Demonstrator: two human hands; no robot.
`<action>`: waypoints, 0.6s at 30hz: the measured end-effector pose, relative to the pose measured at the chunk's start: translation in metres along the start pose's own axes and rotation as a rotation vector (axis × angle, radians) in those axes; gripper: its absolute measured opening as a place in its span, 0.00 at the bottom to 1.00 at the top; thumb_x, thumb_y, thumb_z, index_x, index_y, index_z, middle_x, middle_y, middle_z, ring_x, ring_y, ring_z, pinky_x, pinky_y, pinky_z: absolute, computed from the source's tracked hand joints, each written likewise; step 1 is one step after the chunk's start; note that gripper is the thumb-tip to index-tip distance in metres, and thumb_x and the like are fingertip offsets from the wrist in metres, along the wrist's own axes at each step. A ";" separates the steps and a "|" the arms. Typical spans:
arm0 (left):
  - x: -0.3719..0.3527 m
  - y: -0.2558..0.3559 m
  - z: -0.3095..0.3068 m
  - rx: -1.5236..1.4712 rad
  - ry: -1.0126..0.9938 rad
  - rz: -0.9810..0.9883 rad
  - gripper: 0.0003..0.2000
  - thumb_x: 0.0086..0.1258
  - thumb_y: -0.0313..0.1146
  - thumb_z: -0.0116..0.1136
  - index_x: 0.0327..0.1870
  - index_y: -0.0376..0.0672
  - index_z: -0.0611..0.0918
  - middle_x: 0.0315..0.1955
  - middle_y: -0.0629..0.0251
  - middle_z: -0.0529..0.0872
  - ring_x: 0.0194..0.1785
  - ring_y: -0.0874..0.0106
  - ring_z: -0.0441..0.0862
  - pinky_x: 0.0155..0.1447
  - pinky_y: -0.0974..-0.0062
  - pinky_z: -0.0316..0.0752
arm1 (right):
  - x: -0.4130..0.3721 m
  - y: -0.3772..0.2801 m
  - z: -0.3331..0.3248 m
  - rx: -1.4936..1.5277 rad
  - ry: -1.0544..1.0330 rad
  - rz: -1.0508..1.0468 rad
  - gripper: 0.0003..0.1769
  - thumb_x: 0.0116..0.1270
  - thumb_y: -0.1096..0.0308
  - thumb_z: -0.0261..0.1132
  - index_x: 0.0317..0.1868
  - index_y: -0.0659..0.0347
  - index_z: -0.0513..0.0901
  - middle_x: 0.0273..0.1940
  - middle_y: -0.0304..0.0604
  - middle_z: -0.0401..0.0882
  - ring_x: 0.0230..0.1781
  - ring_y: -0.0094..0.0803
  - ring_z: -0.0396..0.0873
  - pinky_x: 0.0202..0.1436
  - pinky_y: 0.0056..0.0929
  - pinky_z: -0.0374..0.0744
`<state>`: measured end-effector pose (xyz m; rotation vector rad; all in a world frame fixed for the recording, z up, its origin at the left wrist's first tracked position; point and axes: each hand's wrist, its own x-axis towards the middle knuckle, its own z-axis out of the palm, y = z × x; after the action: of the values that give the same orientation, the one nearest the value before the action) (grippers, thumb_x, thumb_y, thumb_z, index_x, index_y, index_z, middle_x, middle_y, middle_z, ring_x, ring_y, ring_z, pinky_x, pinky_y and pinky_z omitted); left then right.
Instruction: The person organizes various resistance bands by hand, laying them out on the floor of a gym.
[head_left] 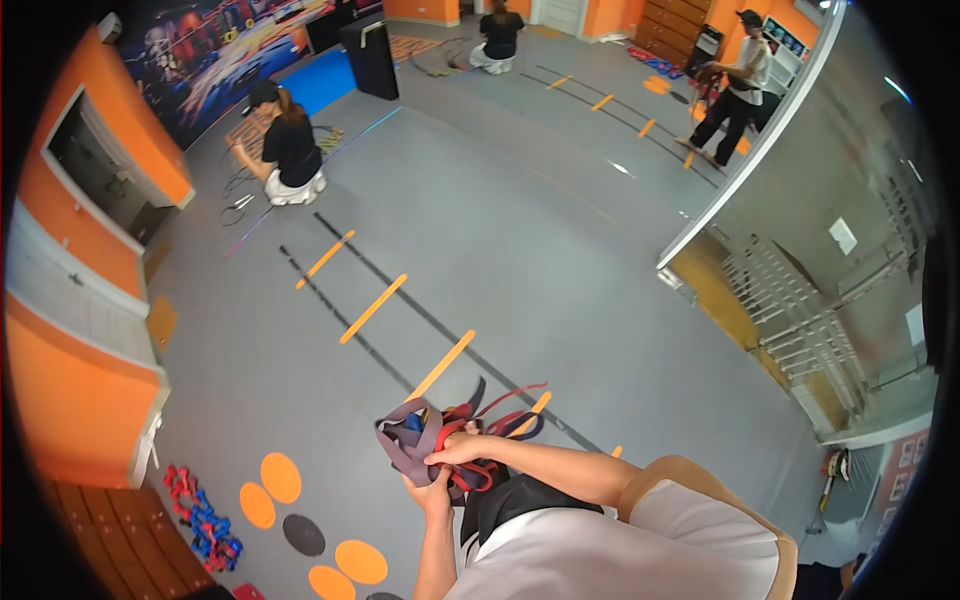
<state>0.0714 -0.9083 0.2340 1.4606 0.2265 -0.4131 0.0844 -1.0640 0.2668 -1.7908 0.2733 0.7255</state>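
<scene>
Both my hands are closed on a tangled bundle of resistance bands (408, 440) held in front of my waist. A wide purple-grey band loops out over the left of the bundle, while red, black and dark blue bands hang or stick out to the right. My left hand (430, 492) grips the bundle from below. Just above it, my right hand (458, 450) is wrapped round the bands, close to the red one. The bands partly hide the fingertips of both hands.
A floor ladder with orange rungs (375, 308) stretches ahead. One person (290, 150) kneels at the far left beside cords. Orange discs (282, 478) and red and blue dumbbells (205, 520) lie lower left. A glass panel (800, 270) stands at right. The upper right looks like a mirror reflection.
</scene>
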 end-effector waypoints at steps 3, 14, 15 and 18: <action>0.037 0.006 0.036 -0.103 -0.147 -0.101 0.32 0.49 0.16 0.65 0.58 0.40 0.68 0.48 0.61 0.77 0.49 0.68 0.78 0.53 0.70 0.76 | 0.007 0.019 -0.038 0.032 0.084 0.010 0.30 0.58 0.45 0.62 0.47 0.66 0.81 0.44 0.53 0.82 0.47 0.40 0.79 0.51 0.32 0.75; 0.157 0.064 0.143 -0.143 -0.530 -0.476 0.26 0.52 0.23 0.62 0.55 0.37 0.72 0.46 0.58 0.81 0.47 0.64 0.81 0.53 0.65 0.79 | -0.011 0.034 -0.176 0.540 0.278 -0.008 0.31 0.64 0.42 0.61 0.52 0.63 0.75 0.21 0.29 0.64 0.14 0.17 0.58 0.16 0.21 0.56; 0.170 0.069 0.151 -0.128 -0.562 -0.535 0.26 0.52 0.25 0.62 0.55 0.36 0.72 0.46 0.58 0.81 0.47 0.64 0.81 0.53 0.64 0.79 | -0.006 0.038 -0.187 0.563 0.280 -0.019 0.31 0.64 0.42 0.61 0.52 0.63 0.75 0.21 0.29 0.64 0.14 0.17 0.58 0.16 0.21 0.56; 0.206 0.073 0.180 0.001 -0.584 -0.562 0.26 0.53 0.27 0.64 0.55 0.35 0.73 0.46 0.57 0.81 0.46 0.64 0.82 0.52 0.64 0.79 | 0.008 0.048 -0.223 0.613 0.258 -0.068 0.36 0.66 0.40 0.58 0.58 0.67 0.73 0.24 0.33 0.70 0.15 0.18 0.61 0.16 0.20 0.59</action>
<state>0.2701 -1.1100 0.2381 1.2008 0.1607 -1.2693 0.1411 -1.2846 0.2653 -1.2918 0.5404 0.3076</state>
